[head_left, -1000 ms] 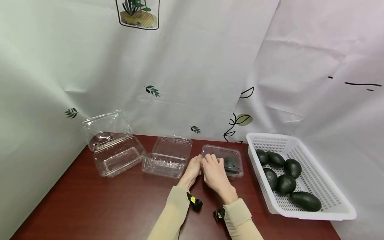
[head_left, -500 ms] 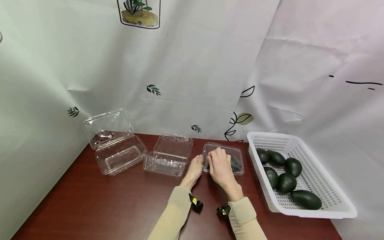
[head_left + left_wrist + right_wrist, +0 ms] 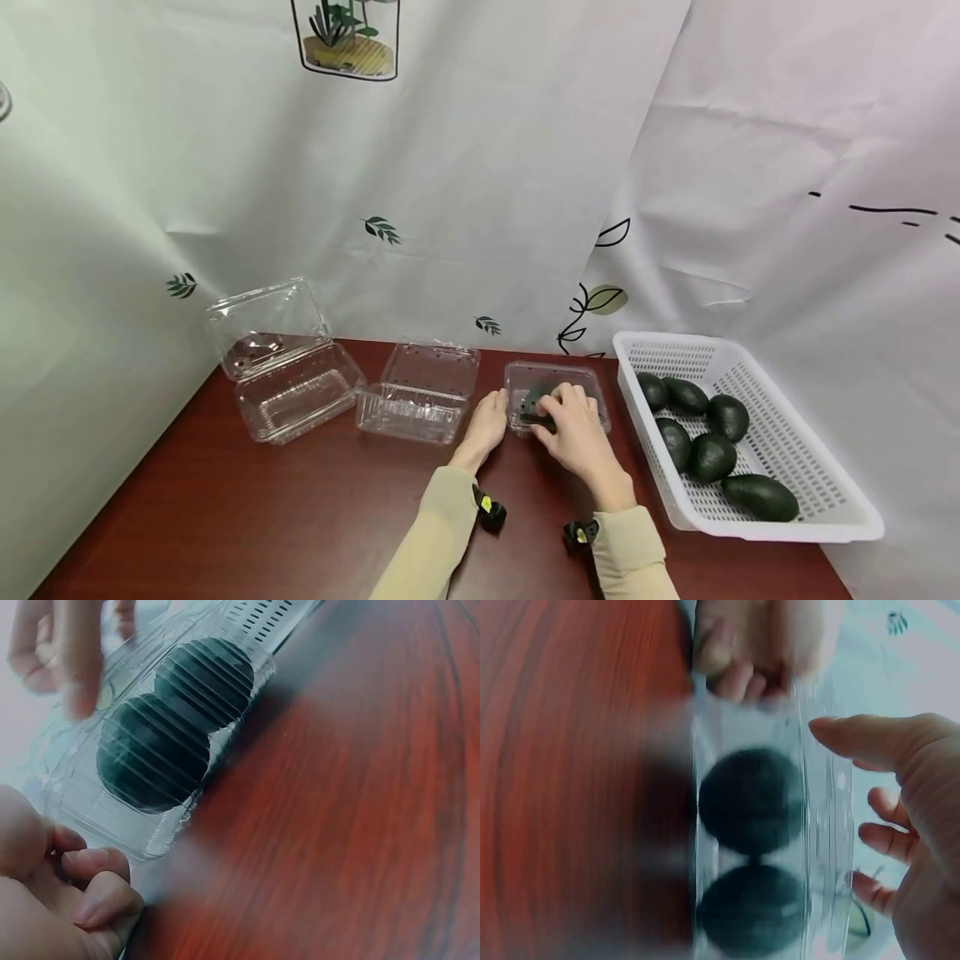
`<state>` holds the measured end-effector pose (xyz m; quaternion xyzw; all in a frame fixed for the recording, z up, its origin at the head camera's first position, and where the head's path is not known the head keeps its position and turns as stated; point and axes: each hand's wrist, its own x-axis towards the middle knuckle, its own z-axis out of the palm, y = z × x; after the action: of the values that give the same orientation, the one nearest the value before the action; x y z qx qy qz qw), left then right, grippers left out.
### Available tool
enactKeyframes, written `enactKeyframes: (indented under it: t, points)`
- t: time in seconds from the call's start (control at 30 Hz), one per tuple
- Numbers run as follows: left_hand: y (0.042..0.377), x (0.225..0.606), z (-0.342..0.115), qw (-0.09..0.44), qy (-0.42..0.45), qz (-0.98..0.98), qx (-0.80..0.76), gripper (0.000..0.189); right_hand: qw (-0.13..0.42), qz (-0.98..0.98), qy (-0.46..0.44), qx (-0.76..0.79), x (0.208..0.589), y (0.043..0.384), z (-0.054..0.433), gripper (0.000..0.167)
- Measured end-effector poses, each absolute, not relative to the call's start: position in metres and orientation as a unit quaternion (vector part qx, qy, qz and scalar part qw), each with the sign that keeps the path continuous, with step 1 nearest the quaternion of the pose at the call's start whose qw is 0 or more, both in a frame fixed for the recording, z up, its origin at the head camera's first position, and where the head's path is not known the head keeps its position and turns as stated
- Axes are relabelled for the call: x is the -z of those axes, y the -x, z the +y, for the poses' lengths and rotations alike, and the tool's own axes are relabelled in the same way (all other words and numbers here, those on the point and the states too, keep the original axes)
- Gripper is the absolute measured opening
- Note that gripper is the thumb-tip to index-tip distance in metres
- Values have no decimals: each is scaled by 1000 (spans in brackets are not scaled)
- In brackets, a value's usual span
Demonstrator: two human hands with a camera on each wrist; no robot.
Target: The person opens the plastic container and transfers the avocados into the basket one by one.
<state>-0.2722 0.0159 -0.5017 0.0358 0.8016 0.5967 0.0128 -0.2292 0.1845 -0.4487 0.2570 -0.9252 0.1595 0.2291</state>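
A clear plastic clamshell box [image 3: 534, 377] sits at the table's back, its lid down. Inside, two dark green avocados [image 3: 154, 754] show side by side through the ribbed wall. My left hand [image 3: 486, 427] is at the box's left end, fingers curled at the corner as it holds the edge. Over the front of the lid is my right hand [image 3: 579, 427], thumb and fingers apart and loosely bent. In the right wrist view, the right thumb [image 3: 855, 741] is close to the lid's rim, with the other fingers beyond it.
Two more clear clamshell boxes stand with lids up: one in the middle [image 3: 408, 414], one at the far left [image 3: 300, 392]. A white perforated basket [image 3: 813, 467] with several avocados [image 3: 761, 497] is on the right. A printed white cloth [image 3: 465, 167] hangs behind the table.
My right hand has moved rightward along the lid from the box's left end, and its fingers have spread. The left hand stays at the left end.
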Motion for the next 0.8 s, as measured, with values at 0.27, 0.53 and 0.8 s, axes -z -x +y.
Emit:
enactKeyframes:
  t: [0.27, 0.53, 0.8]
  points:
    - [274, 499, 12, 50, -40, 767, -638, 36, 259, -924, -235, -153, 456, 227, 227, 25]
    - [275, 498, 8, 53, -57, 775, -627, 35, 303, -904, -249, -169, 464, 237, 235, 18]
    - [272, 493, 5, 40, -72, 807, -585, 34, 348, -874, -288, -176, 469, 246, 238, 11]
